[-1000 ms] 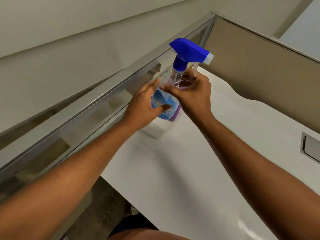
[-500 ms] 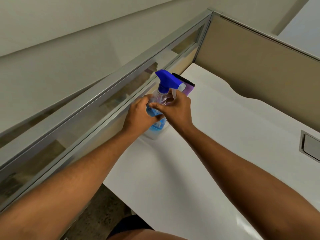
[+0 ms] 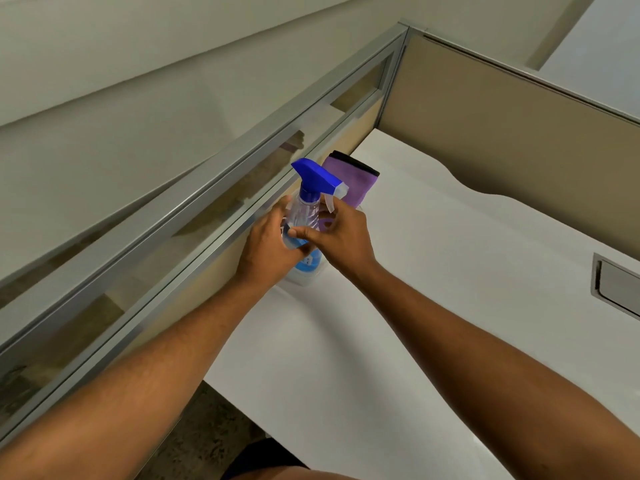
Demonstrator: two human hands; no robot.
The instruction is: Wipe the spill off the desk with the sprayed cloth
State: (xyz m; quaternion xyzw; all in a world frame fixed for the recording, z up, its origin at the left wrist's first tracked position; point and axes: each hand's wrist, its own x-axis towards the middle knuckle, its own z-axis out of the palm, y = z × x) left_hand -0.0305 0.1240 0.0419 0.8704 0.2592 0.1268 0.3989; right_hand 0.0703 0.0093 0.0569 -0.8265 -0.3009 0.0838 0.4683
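**A:** What is happening on the white surface (image 3: 433, 306)?

**B:** 2 bare hands meet at a clear spray bottle (image 3: 306, 220) with a blue trigger head, standing near the surface's left edge, just beside the glass partition (image 3: 194, 216). The left hand (image 3: 268, 245) has its grip wrapped around the bottle's body. The right hand (image 3: 341, 237) touches the bottle's front just below the trigger, fingers curled; whether that grip is actually clenched on the bottle, I cannot tell.

**A:** And the cloth?

**B:** A purple cloth (image 3: 353, 180) with a dark hem lies folded behind the bottle, toward the surface's far left corner. Neither hand touches it.

**A:** What could go wrong?

**B:** My guess: the bottle stands close to the left edge, so a careless release could tip it against the partition or onto the cloth. Spraying from here could also mist the glass instead of the cloth. No spill is visible on the white surface, so wiping could miss it.

**A:** Any writing?

**B:** A blue label sits low on the bottle, mostly covered by the hands. Nothing on it is readable.
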